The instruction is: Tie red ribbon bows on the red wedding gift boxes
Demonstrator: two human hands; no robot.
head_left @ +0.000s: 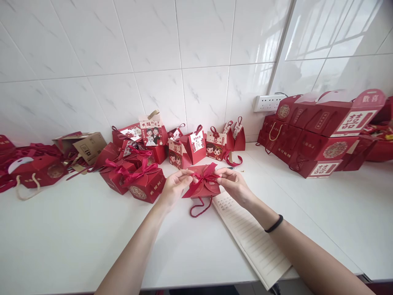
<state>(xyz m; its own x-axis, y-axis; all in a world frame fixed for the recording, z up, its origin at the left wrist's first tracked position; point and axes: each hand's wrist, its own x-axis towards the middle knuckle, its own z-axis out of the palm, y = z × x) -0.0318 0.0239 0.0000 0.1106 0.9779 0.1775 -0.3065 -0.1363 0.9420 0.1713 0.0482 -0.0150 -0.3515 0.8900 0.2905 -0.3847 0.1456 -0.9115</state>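
A red gift box (204,190) with a petal-folded lid stands on the white table in front of me. On top of it is a bow of red ribbon (206,176). My left hand (176,187) pinches the bow's left side between thumb and fingers. On the other side, my right hand (235,183) pinches the bow's right loop. A dark red twisted cord handle (201,211) hangs from the box's near side onto the table. Under my right forearm lies an open lined notebook (248,237) with some handwriting near its top.
Left of the box sit several bow-tied red boxes (147,186). Behind stand small house-shaped boxes (196,145) near the tiled wall. Larger red boxes (319,123) are stacked at right, by a white power strip (268,103). Further left lie a tan box (89,148) and a rope-handled box (39,172).
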